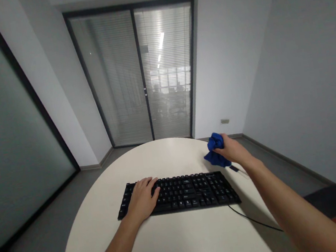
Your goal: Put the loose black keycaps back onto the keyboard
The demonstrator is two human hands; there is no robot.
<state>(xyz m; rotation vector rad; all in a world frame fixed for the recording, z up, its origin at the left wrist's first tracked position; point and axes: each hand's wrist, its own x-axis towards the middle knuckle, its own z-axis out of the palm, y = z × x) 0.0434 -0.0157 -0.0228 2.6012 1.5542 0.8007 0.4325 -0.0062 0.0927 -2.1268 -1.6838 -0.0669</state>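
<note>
A black keyboard lies flat across the round white table, its number pad at the right. My left hand rests on the left part of the keyboard, fingers stretched out over the keys, and hides some of them. Beyond the keyboard's far right corner, my right hand grips a crumpled blue cloth, part of which hangs below the fingers. Whether the cloth touches the table is hard to tell.
A black cable runs from the keyboard's near edge toward the lower right. Just under the right wrist lies a small dark plug with a thin cord. The white table has a curved far edge. Glass doors with blinds stand beyond.
</note>
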